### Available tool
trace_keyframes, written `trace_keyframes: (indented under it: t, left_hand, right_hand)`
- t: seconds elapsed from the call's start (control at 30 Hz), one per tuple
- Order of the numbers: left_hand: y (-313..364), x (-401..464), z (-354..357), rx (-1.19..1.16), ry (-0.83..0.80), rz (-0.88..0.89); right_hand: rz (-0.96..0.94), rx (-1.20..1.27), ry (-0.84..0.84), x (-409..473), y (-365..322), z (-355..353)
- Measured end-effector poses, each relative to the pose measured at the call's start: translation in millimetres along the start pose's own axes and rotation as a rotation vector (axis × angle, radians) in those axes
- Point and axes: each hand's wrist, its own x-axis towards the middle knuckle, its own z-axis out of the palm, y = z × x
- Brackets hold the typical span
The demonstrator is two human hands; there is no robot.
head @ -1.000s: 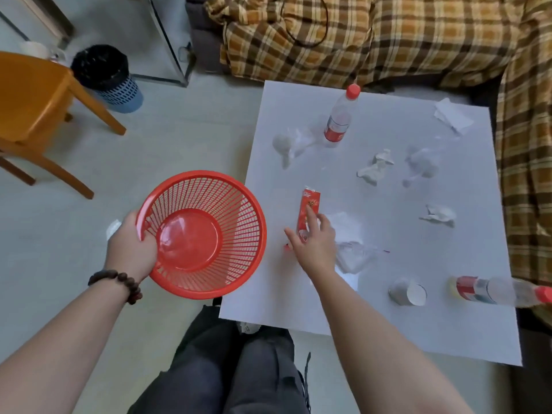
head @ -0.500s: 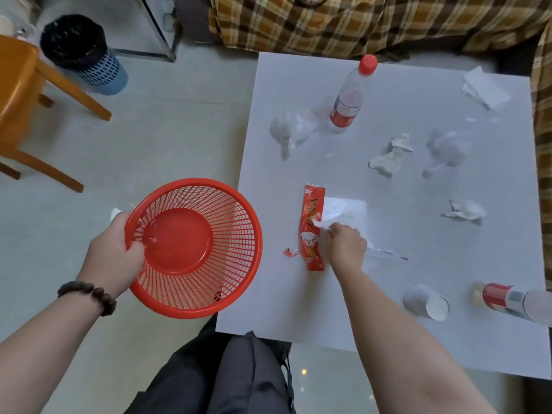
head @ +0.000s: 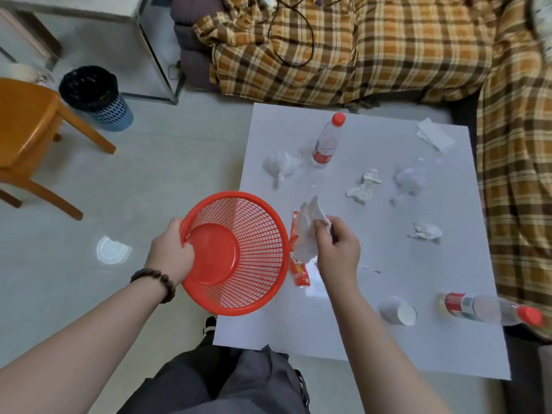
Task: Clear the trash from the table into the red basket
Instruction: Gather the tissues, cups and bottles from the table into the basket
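My left hand (head: 171,253) grips the rim of the red basket (head: 254,234), held at the white table's (head: 343,333) left edge. My right hand (head: 339,249) holds a clear plastic wrapper (head: 307,231) lifted above the table, right beside the basket. A red snack packet (head: 298,268) lies flat under the wrapper. Crumpled tissues (head: 363,189) (head: 425,233) and a crumpled plastic bag (head: 280,165) lie farther back. An upright bottle (head: 327,143), a lying bottle (head: 490,309) and a tipped paper cup (head: 398,310) are also on the table.
A plaid-covered sofa (head: 373,46) borders the table at the back and right. An orange chair (head: 27,130) and a black-lined bin (head: 94,97) stand on the floor at left. Another crumpled plastic bag (head: 409,182) and a flat tissue (head: 434,137) lie at the table's far right.
My right hand pinched the clear wrapper off the table and lifted it toward the basket. My left hand brought the basket closer to the table edge.
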Motion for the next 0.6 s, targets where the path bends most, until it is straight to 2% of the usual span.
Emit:
trace_keyframes:
  t: [0.13,0.27,0.4,0.47,0.6]
  left_hand:
    - [10,-16,6,-0.051,-0.043,0.046]
    - [13,-27,9,-0.131,-0.079,0.057]
    - [9,-30,4,-0.155,-0.08,0.071]
    - [4,-30,2,-0.153,-0.068,0.066]
    - [-10,-27,-2,-0.105,-0.013,0.009]
  right_hand:
    - [-0.086,-0.045,-0.108,-31,-8,33]
    - [-0.11,-0.26,-0.382,-46,9,73]
    - [-0.036,-0.311,-0.618,-52,19,95]
    - [-0.035,-0.34,-0.648,-56,21,97]
    - [-0.107,-0.3,-0.554,-59,19,85]
